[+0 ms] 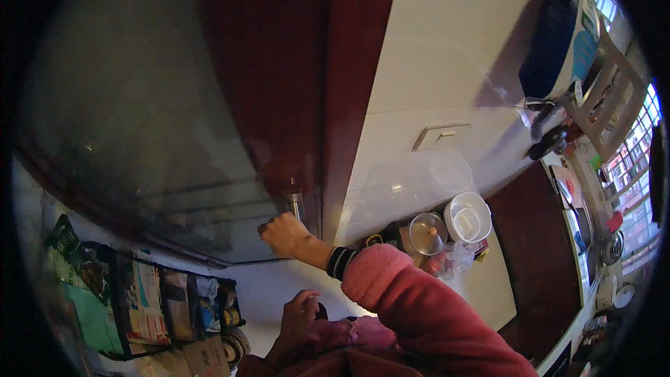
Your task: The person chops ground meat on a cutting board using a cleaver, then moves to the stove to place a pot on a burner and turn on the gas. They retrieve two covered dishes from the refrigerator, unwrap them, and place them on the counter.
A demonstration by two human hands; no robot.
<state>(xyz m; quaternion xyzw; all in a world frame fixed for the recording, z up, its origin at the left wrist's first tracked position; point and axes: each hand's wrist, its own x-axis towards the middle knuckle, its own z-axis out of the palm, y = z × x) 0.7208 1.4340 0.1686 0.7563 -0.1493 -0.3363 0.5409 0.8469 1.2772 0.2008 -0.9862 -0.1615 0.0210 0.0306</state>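
Observation:
My right hand (287, 235), at the end of a pink fleece sleeve (419, 303) with a black striped cuff, is at the metal handle (296, 205) of a dark red framed door (293, 89) with a large glass panel (146, 115). Its fingers are curled and mostly turned away, so I cannot tell whether they grip the handle. Below it, my left hand (301, 309) is held near my body with bent fingers and nothing visible in it.
At the lower left stands a rack (172, 309) of packages beside a cardboard box (207, 358). Right of the door are a wall switch (442, 135), a white plastic basin (467, 218), a clear lid (427, 234) and a plastic bag (460, 259). A counter (581, 251) runs beneath barred windows.

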